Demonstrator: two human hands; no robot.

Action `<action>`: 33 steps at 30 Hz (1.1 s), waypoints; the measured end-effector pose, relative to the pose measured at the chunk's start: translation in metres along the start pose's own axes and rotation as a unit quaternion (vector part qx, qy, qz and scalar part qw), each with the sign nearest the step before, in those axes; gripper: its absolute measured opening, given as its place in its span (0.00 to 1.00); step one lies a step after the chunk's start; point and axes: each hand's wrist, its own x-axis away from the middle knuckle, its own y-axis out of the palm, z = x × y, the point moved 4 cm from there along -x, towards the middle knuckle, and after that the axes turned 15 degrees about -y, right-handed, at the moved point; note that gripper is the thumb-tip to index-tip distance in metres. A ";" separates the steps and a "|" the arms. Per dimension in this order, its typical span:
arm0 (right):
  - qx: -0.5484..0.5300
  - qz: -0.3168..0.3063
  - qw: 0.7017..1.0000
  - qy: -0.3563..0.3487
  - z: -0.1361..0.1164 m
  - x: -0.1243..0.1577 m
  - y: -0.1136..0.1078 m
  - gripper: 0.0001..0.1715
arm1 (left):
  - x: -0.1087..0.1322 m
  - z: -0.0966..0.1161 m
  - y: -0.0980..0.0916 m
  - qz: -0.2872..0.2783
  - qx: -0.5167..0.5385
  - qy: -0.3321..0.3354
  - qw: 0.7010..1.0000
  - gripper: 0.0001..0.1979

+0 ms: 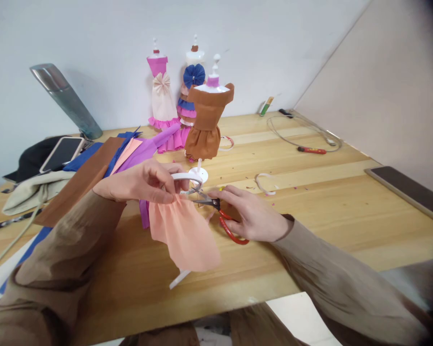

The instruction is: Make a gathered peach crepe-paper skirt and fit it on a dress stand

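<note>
Pinched in my left hand (pixel 155 180) is the gathered top of a peach piece of fabric (pixel 185 235), which hangs down over the table. A white strip (pixel 189 178) curves out from the same fingers toward the blades. My right hand (pixel 254 216) grips small scissors (pixel 222 214) with red handles, their blades parted at the strip and the fabric's upper edge. Behind them stands a mini dress form (pixel 205 110) in a brown top and gathered brown skirt, on a white round base.
Two more dressed forms, one in pink (pixel 162 91) and one with a blue rosette (pixel 194 75), stand by the wall. Fabric strips (pixel 94 168), a phone (pixel 63 154) and a spray can (pixel 67 101) lie or stand left. At right are a cable (pixel 310 151) and a dark flat device (pixel 411 190).
</note>
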 end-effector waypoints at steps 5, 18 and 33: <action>0.079 -0.051 0.996 0.000 -0.001 -0.002 0.005 0.33 | 0.000 0.005 0.017 -0.103 -0.079 -0.048 0.990 0.06; 0.182 0.064 0.980 0.038 -0.007 0.000 -0.011 0.28 | -0.004 0.008 0.039 -0.139 -0.136 -0.055 0.979 0.06; -0.196 0.171 0.959 -0.112 -0.010 -0.010 -0.004 0.17 | -0.002 0.009 0.028 -0.159 -0.086 -0.011 0.984 0.04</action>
